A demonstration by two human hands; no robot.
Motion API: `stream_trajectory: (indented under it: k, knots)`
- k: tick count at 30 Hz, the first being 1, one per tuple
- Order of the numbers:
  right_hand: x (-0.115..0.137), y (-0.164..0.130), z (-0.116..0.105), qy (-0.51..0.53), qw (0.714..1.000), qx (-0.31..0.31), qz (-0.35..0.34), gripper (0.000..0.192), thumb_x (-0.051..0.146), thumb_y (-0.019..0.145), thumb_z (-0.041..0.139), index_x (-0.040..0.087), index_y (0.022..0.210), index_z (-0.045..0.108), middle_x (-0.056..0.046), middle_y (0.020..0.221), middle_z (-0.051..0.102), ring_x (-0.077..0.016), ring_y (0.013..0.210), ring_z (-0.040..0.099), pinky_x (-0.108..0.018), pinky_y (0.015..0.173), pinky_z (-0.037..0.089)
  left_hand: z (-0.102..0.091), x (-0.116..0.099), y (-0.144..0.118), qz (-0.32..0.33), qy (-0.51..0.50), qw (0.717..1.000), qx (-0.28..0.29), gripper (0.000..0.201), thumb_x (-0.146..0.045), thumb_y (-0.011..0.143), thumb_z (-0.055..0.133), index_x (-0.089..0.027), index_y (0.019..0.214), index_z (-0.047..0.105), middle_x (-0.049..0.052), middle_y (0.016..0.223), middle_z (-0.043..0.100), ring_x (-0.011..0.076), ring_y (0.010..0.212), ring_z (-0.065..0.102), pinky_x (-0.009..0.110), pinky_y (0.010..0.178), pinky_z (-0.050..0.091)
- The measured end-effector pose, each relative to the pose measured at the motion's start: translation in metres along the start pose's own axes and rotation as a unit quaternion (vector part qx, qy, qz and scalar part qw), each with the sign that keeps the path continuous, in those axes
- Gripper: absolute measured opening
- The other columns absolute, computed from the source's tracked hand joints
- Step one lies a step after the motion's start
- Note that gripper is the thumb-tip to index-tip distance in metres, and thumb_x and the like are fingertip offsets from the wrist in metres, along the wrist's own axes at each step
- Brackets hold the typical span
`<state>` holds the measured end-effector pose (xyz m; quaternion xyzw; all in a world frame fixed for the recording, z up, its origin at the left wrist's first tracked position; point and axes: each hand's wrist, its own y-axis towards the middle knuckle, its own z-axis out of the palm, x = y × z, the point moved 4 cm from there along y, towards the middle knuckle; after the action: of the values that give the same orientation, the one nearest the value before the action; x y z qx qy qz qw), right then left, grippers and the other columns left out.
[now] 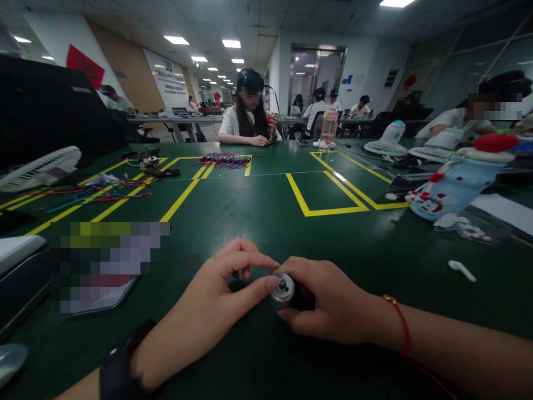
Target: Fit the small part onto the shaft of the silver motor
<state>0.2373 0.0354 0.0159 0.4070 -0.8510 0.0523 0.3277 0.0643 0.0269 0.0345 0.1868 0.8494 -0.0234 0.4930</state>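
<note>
My right hand [333,297] is wrapped around a small cylindrical electric motor [283,293] with a silver end face and a short shaft in its middle. That end points up and to the left, while the dark rear part is mostly hidden by my palm and fingers. The thumb and index finger of my left hand [233,283] close in on the silver end, thumb tip at the shaft and index fingertip at the rim. Whether a tiny part sits between those fingertips is too small to tell. Both hands are low over the green table [225,355].
Leftward lie a phone [112,278], loose coloured wires [104,191] and a white fan [41,166]. A wire bundle [225,160] lies farther off. Rightward are a blue bottle [462,183] and a white earbud [462,270]. A person [245,116] sits opposite.
</note>
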Motion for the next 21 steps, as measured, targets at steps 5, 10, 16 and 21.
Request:
stream_trajectory:
  k: [5,10,16,21]
  knots:
    - [0.001,0.001,0.001,-0.005,1.000,0.003,-0.002,0.024,0.028,0.077,0.066,0.019,0.097,0.058,-0.001,0.089,0.059,-0.0139,0.071,0.051,-0.025,0.061,0.037,0.006,-0.009,-0.004,0.031,0.038,0.999,-0.015,0.012,-0.032,0.089,0.060,-0.032,0.089,0.072,-0.001,0.088,0.052,0.0155,0.082,0.054,0.027,0.071,0.041]
    - [0.002,0.001,-0.001,0.007,1.000,-0.004,-0.009,0.029,0.025,0.076,0.067,0.020,0.103,0.058,-0.001,0.092,0.061,-0.0142,0.073,0.052,-0.024,0.062,0.038,-0.012,0.006,-0.001,0.023,-0.001,0.999,-0.025,0.012,-0.035,0.088,0.062,-0.030,0.089,0.073,0.000,0.089,0.053,0.0166,0.081,0.054,0.028,0.071,0.041]
    - [0.001,-0.001,-0.002,0.018,1.000,0.000,-0.005,0.030,0.024,0.076,0.067,0.020,0.105,0.059,-0.001,0.092,0.061,-0.0140,0.073,0.052,-0.024,0.062,0.039,-0.008,0.022,0.003,0.041,0.075,0.989,0.121,0.011,-0.033,0.086,0.066,-0.029,0.084,0.076,0.000,0.093,0.053,0.0179,0.090,0.055,0.029,0.081,0.042]
    - [0.001,-0.001,-0.002,0.027,1.000,0.002,-0.005,0.031,0.024,0.075,0.067,0.020,0.105,0.059,-0.002,0.094,0.061,-0.0141,0.073,0.052,-0.024,0.062,0.039,0.001,0.025,0.001,0.068,0.141,0.975,0.156,0.011,-0.035,0.085,0.065,-0.030,0.082,0.075,0.001,0.095,0.056,0.0197,0.095,0.054,0.032,0.086,0.040]
